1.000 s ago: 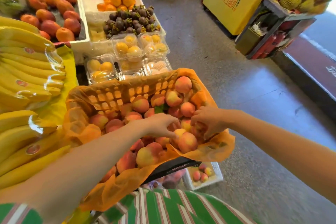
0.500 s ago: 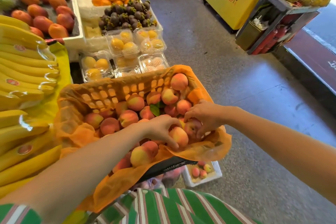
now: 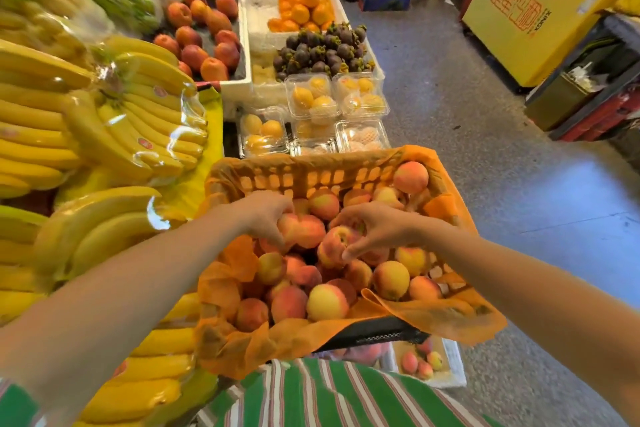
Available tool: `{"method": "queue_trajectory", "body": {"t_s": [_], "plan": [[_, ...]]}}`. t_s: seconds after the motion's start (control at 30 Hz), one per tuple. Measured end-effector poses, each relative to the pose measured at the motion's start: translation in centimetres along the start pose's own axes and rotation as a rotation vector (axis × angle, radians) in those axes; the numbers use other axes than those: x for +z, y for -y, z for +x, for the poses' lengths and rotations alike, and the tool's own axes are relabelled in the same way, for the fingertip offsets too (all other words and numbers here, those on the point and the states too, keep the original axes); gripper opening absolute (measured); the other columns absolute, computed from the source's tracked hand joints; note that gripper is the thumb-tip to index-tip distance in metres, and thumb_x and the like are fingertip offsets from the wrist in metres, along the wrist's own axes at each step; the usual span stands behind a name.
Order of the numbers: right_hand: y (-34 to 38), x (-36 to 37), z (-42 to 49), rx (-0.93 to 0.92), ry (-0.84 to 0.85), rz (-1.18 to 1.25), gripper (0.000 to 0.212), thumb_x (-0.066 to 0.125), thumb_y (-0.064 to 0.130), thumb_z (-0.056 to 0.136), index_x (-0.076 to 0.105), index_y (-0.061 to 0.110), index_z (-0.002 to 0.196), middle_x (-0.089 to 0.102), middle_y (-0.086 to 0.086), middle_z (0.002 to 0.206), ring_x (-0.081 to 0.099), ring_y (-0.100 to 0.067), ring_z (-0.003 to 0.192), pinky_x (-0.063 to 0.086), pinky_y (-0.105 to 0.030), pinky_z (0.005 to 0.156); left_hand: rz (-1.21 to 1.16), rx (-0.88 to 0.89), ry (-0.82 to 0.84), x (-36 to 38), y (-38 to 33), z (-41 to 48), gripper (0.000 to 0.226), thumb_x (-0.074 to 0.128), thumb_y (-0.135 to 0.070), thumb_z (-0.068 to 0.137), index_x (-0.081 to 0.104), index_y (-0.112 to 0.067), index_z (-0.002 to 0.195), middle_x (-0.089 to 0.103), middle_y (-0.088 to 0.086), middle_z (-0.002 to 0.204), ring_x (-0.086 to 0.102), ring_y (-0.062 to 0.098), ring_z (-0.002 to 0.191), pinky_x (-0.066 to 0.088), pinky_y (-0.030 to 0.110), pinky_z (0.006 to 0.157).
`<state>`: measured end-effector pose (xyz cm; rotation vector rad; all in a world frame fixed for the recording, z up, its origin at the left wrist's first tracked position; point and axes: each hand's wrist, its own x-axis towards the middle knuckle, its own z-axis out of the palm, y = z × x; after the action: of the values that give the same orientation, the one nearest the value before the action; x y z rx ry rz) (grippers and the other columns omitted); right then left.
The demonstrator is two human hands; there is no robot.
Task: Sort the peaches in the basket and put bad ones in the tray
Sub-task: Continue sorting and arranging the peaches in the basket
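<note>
While both hands work in the basket [image 3: 304,180], we judge this the inspecting step: our left hand [image 3: 268,215] curls its grip round a red peach [image 3: 306,230] near the far left wall, and our right hand [image 3: 377,229] pinches a second peach [image 3: 336,244] at the middle. Next, turn each for blemishes; rejects go to the white tray [image 3: 454,366] below the near right corner. Neither shows a long axis; the second's stem hollow seems to face up.

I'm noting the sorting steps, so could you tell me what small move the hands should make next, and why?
Probably lift the right-hand peach clear and turn it for blemishes: the right hand pinches it among the pile in the basket, the left hand grips the left-hand peach beside it, and the tray below already holds a few.
</note>
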<state>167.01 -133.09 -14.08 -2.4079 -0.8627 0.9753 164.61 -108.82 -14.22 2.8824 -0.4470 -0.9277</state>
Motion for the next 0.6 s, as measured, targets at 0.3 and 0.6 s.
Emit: {"method": "queue_trajectory", "body": {"t_s": [0.3, 0.6], "plan": [[1.9, 4.5, 4.2, -0.051, -0.051, -0.036, 0.061, 0.083, 0.038, 0.071, 0.054, 0.018, 0.121, 0.061, -0.002, 0.115, 0.056, -0.017, 0.098, 0.045, -0.029, 0.075, 0.182, 0.046, -0.123, 2.7, 0.4, 0.5, 0.041, 0.056, -0.029, 0.087, 0.052, -0.018, 0.126, 0.053, 0.009, 0.117, 0.05, 0.03, 0.11, 0.048, 0.039, 0.083], [1.9, 6.6, 4.1, -0.138, -0.215, -0.042, 0.045, 0.076, 0.031, 0.08, 0.058, 0.012, 0.116, 0.06, -0.004, 0.112, 0.053, -0.014, 0.1, 0.047, -0.028, 0.079, -0.014, 0.012, -0.316, 3.0, 1.8, 1.1, 0.037, 0.047, -0.019, 0.093, 0.053, -0.017, 0.129, 0.048, 0.01, 0.122, 0.048, 0.029, 0.112, 0.049, 0.041, 0.087]]}}
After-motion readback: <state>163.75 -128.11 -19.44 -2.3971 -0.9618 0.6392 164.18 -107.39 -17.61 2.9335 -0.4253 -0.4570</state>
